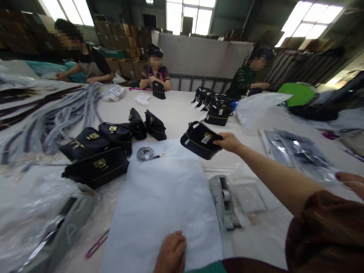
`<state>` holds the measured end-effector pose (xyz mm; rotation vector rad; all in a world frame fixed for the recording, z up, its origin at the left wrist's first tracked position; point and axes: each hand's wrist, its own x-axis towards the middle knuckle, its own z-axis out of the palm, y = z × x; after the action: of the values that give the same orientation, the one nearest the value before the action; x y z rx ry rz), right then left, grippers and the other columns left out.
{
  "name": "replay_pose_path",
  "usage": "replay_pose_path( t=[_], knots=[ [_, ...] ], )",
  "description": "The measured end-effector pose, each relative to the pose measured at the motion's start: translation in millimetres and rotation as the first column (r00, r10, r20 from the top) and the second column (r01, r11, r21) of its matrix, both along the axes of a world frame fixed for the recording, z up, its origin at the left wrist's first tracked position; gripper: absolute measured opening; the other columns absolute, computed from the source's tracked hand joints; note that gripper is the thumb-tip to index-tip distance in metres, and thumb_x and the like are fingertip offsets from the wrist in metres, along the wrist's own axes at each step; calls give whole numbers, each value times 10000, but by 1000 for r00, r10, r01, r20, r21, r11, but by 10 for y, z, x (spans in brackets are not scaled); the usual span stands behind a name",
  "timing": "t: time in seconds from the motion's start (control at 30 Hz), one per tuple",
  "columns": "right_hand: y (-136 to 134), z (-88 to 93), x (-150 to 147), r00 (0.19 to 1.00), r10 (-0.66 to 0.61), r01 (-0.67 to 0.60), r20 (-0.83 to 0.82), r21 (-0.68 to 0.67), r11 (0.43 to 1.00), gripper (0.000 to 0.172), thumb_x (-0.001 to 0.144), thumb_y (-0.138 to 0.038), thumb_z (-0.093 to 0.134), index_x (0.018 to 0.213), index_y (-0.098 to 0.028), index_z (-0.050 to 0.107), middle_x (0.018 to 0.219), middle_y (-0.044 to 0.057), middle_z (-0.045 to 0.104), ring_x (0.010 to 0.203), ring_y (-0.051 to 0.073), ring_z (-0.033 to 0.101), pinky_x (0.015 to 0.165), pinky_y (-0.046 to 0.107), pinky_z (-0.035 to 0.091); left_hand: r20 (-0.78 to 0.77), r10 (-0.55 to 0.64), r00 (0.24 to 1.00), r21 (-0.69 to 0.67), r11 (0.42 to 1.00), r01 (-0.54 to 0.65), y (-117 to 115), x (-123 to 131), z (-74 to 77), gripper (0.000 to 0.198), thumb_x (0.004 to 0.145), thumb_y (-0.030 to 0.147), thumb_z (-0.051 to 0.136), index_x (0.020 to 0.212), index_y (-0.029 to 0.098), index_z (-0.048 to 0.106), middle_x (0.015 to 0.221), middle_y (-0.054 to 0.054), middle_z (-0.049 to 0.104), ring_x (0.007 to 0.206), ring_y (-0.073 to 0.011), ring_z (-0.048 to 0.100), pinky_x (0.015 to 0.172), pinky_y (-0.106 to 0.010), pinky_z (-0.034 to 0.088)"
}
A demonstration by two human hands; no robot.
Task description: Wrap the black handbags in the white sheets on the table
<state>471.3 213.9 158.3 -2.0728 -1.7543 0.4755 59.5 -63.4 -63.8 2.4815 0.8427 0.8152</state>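
My right hand is stretched out over the table and grips a small black handbag with a gold clasp and a white tag, held above the surface. My left hand lies at the near edge on a large sheet of pale wrapping paper, fingers curled down onto it. A coiled grey strap with a clip rests at the far end of the sheet.
Several black handbags lie left of the sheet and more stand farther back. A tape dispenser sits to the right, another at near left. Grey straps pile at left. Three people sit at the far side.
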Motion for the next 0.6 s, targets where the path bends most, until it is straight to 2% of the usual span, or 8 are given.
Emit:
replay_pose_path(
  t=[0.1,0.17,0.23,0.33,0.4,0.47,0.53,0.6],
  knots=[
    [-181,94,-457,975,163,-158,-153,47,986,136,733,-221,740,858,-170,756,717,-42,702,697,144,630,642,224,454,0,26,1000,19,999,-26,-54,32,132,307,831,72,463,1062,178,634,1064,-116,725,1134,-263,676,948,-458,600],
    [-317,121,-808,942,292,-286,-168,59,957,145,728,-193,739,870,-174,763,733,-44,708,730,147,641,672,225,464,-5,33,999,-7,999,-33,-74,50,208,313,826,75,471,1076,172,632,1085,-125,717,1157,-268,662,967,-473,590],
    [-452,110,-1161,909,402,-398,-110,53,916,167,729,-167,738,893,-176,770,781,-35,727,777,155,655,708,229,471,-17,39,999,-33,999,-40,-93,60,240,315,832,75,479,1087,175,636,1106,-127,710,1177,-266,648,989,-472,579],
    [-622,3,-1631,858,507,-506,84,-36,862,174,759,-191,744,930,-180,773,870,8,752,869,198,678,742,254,481,-50,26,998,-32,999,-28,-122,57,208,317,847,75,485,1098,181,646,1134,-128,703,1195,-266,635,1012,-473,567],
    [-698,-123,-1863,809,544,-525,223,-141,839,211,771,-240,760,973,-179,768,958,56,760,947,254,684,756,292,497,-83,5,996,-9,1000,-6,-131,39,152,321,856,92,496,1121,183,654,1175,-136,692,1216,-277,623,1018,-482,563],
    [-762,-264,-2001,800,519,-480,303,-197,855,248,790,-238,740,1026,-164,751,1055,108,750,993,294,683,769,331,518,-132,-21,991,13,1000,23,-124,9,82,331,871,128,517,1160,192,664,1232,-139,676,1244,-286,608,1033,-489,556],
    [-865,-384,-2047,829,465,-447,311,-132,885,369,806,-240,731,1169,-177,698,1165,121,719,1041,299,671,816,363,533,-207,-47,977,31,998,55,-112,-26,12,364,886,179,540,1224,218,667,1300,-130,658,1282,-298,588,1058,-509,537],
    [-1057,-472,-2022,858,396,-425,326,21,905,513,811,-254,753,1301,-191,617,1283,125,662,1126,296,636,910,402,521,-311,-70,948,43,995,88,-122,-61,-37,427,903,226,539,1317,255,641,1384,-109,630,1331,-314,556,1090,-555,499]
  ],
)
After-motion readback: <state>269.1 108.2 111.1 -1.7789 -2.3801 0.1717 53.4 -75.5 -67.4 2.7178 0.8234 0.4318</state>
